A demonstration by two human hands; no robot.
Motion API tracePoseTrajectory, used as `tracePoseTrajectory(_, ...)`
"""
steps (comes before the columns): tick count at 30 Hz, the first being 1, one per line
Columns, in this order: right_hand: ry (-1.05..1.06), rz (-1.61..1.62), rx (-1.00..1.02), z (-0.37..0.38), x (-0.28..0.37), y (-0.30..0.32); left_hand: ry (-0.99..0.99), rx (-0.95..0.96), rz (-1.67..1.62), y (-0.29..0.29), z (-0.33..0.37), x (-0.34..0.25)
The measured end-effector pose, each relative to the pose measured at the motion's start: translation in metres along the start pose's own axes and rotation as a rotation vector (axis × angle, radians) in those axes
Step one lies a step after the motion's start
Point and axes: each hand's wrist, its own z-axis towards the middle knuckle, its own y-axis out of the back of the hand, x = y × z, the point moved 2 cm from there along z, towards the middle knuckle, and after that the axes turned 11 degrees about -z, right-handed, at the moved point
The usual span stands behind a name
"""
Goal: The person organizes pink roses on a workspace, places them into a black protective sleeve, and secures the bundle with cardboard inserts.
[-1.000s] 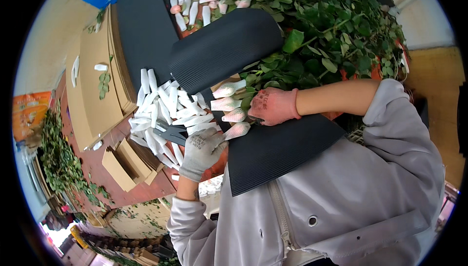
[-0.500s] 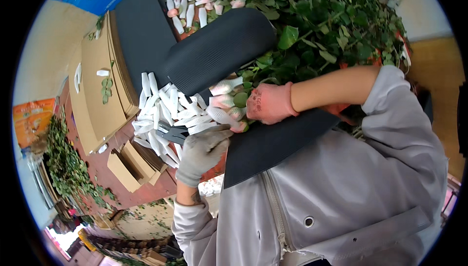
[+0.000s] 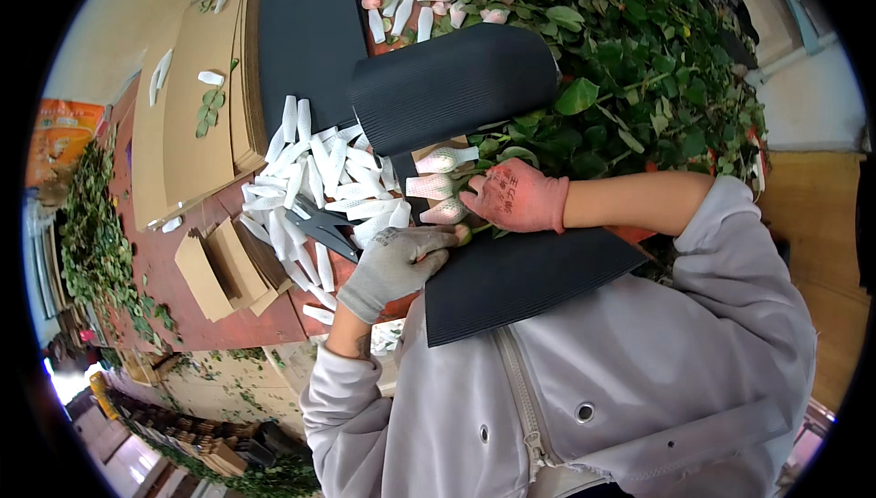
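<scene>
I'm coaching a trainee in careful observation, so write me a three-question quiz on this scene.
1. What colour is the glove on the right hand?
2. True or false: loose white mesh sleeves lie in a pile to the left of the right hand.
3. Which is nearest the left hand?
A) orange package
B) dark tool
C) blue sheet

Key: 1. Pinkish red; 2. True; 3. B.

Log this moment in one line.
left hand, gray-gloved: at flower bud; right hand, red-gloved: beside netted buds; white sleeves: heaped near left hand
</scene>
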Motion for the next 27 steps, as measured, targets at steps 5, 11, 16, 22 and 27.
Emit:
tracePoseTrajectory(5, 0.032, 0.025, -0.06, -0.001, -0.004, 0.007, 0.062, 0.042, -0.088, -0.008, -0.004, 0.02)
tracePoseTrajectory(11, 0.033, 0.003, -0.104, 0.002, 0.0, -0.009, -0.037, -0.336, 0.367, -0.003, 0.006, 0.013)
tracePoseTrajectory(16, 0.006, 0.068, -0.188, 0.0, -0.002, -0.013, -0.089, -0.269, 0.389, -0.004, 0.01, 0.039)
tracePoseTrajectory(22, 0.014, 0.14, -0.239, -0.002, -0.006, -0.011, -0.136, -0.333, 0.292, -0.004, 0.007, 0.04)
tracePoseTrajectory(27, 0.002, 0.163, -0.223, 0.0, -0.006, -0.019, -0.105, -0.372, 0.283, 0.005, -0.01, 0.041)
